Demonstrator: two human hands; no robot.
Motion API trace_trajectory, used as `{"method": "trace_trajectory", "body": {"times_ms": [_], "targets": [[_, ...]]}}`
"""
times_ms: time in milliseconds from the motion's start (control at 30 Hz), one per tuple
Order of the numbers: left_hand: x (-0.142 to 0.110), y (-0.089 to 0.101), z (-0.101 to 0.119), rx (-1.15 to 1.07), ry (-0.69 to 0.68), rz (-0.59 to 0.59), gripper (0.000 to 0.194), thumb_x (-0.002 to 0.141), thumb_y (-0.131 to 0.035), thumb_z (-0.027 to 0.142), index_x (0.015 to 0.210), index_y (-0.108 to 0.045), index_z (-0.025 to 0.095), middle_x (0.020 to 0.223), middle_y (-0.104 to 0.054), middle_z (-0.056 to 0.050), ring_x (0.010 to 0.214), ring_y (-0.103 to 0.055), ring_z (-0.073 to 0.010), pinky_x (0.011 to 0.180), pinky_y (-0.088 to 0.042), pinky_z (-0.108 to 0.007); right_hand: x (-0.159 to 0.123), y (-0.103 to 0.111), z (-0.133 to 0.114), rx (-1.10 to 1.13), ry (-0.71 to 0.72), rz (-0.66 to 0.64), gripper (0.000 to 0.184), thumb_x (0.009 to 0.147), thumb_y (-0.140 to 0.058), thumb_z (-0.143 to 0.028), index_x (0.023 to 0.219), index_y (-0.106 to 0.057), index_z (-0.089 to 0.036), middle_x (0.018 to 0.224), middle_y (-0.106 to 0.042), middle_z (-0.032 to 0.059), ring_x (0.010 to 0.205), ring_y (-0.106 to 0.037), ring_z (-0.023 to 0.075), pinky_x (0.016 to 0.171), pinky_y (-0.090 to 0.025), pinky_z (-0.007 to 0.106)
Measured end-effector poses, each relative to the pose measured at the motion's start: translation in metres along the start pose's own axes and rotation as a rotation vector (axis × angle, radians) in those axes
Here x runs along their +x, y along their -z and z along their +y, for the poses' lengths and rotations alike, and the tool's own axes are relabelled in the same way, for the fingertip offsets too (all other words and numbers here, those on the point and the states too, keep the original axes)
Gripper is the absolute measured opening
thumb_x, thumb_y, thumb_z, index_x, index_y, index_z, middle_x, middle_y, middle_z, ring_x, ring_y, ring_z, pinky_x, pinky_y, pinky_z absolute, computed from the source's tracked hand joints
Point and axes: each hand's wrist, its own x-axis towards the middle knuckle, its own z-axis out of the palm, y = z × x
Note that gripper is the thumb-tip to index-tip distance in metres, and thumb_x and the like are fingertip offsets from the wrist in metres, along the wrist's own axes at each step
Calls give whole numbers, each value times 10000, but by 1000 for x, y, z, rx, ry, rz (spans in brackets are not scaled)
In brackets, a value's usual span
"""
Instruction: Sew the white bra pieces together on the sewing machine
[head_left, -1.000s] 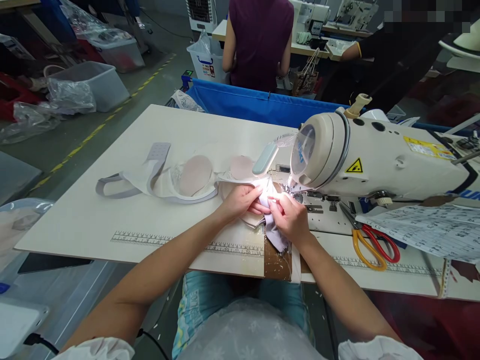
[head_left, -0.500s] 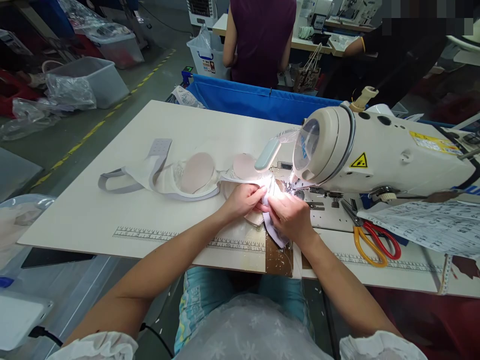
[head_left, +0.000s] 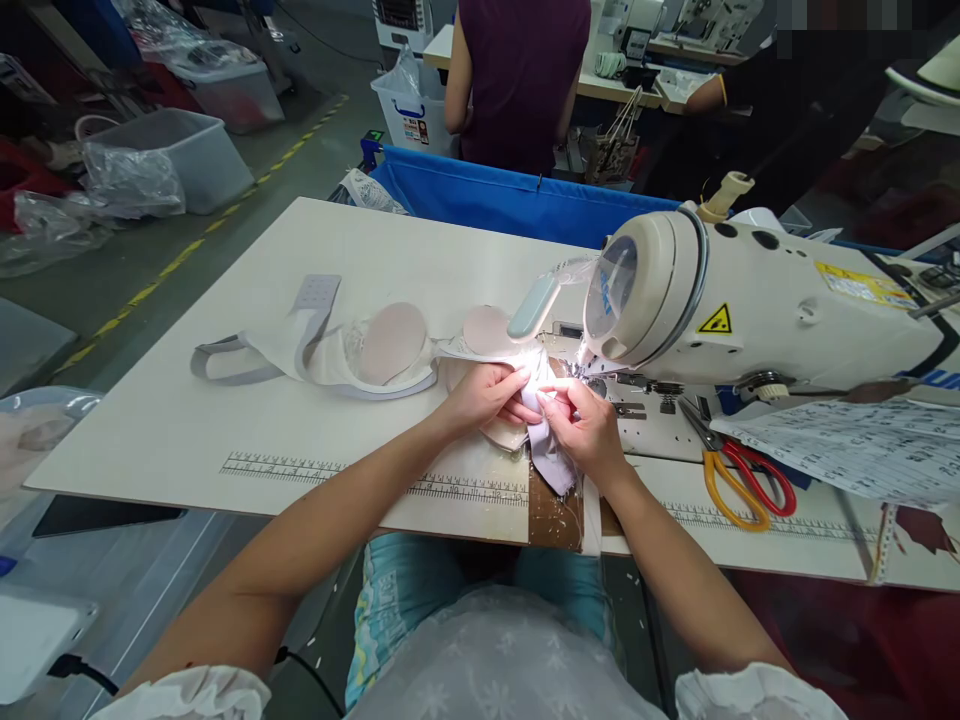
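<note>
The bra (head_left: 395, 345) lies stretched across the white table (head_left: 262, 410), its strap end to the left and its right end bunched in my hands beside the sewing machine (head_left: 750, 300). My left hand (head_left: 491, 395) holds the fabric with the thumb on top and fingers curled below; my right hand (head_left: 581, 425) pinches the same pale stretch between thumb and forefinger, near the needle area. A bright light falls on this spot, and I cannot tell whether any cloth sits under the needle. A lilac strip hangs down toward the near edge below my fingers. The two round pads face up, left of the machine. To my right, scissors (head_left: 739, 485) with orange and red handles rest near a printed sheet (head_left: 832, 445). A blue cloth trough (head_left: 525, 205) runs along the table's far side.
</note>
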Motion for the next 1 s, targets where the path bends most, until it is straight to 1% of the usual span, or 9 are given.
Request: {"method": "trace_trajectory", "body": {"times_ms": [100, 233, 300, 433, 500, 600, 700, 867, 1000], "targets": [[-1, -1, 0, -7, 13, 0, 309, 926, -500, 318, 758, -645, 103, 696, -732, -110, 716, -728, -183, 616, -575, -234, 0, -4, 2, -29, 27, 16, 101, 868, -548, -224, 832, -633, -182, 576, -481, -42, 530, -461, 106, 544, -385, 228], [-2, -2, 1, -7, 28, -8, 293, 924, -502, 311, 781, -651, 104, 670, -728, -106, 710, -727, -188, 619, -575, -244, 1, -6, 3, -87, 44, 45, 179, 872, -543, -256, 716, -592, -183, 556, -469, -34, 525, -447, 113, 524, -352, 243], [-2, -2, 1, -23, 37, -12, 288, 922, -500, 312, 777, -651, 115, 658, -727, -98, 705, -727, -191, 618, -574, -244, 1, -6, 3, -28, -27, 28, 178, 864, -551, -269, 707, -574, -187, 533, -458, -42, 514, -445, 114, 519, -355, 243], [0, 0, 1, -60, 46, -7, 284, 899, -530, 353, 751, -642, 139, 629, -720, -90, 692, -726, -198, 619, -573, -250, 2, -4, 5, 210, -229, -28, 163, 859, -560, -333, 779, -583, -192, 532, -497, -57, 486, -451, 104, 494, -366, 232], [0, 0, 1, -68, 47, 3, 274, 894, -537, 363, 762, -636, 143, 644, -725, -96, 699, -727, -197, 620, -571, -249, 1, -3, 6, 237, -261, -26, 164, 862, -550, -343, 808, -586, -193, 547, -504, -58, 487, -448, 101, 490, -365, 231], [-1, 0, 0, -63, 51, 10, 289, 898, -525, 371, 749, -617, 141, 662, -728, -109, 719, -728, -196, 637, -568, -248, 0, 0, 6, 188, -207, -47, 124, 865, -533, -304, 915, -570, -196, 567, -484, -63, 499, -453, 106, 504, -379, 235], [-2, 2, 0, -75, 39, 15, 276, 882, -553, 363, 707, -563, 150, 681, -730, -116, 728, -729, -197, 664, -569, -263, -2, 3, 3, 132, -120, -82, 153, 889, -477, -247, 1026, -517, -190, 622, -514, -46, 515, -479, 119, 517, -394, 250], [-4, 8, -1, -109, -5, -29, 203, 783, -686, 245, 724, -517, 148, 750, -744, -110, 785, -730, -200, 733, -569, -292, -2, 4, 1, 17, 54, -10, 93, 905, -450, -186, 889, -541, -187, 731, -575, 14, 606, -516, 130, 570, -413, 253], [-5, 11, -2, -80, -31, -38, 241, 774, -696, 297, 717, -507, 159, 758, -749, -97, 804, -728, -196, 760, -568, -302, -1, 5, 1, -56, 132, -3, 157, 907, -473, -196, 832, -611, -197, 667, -553, 1, 585, -493, 125, 554, -385, 243]]}}
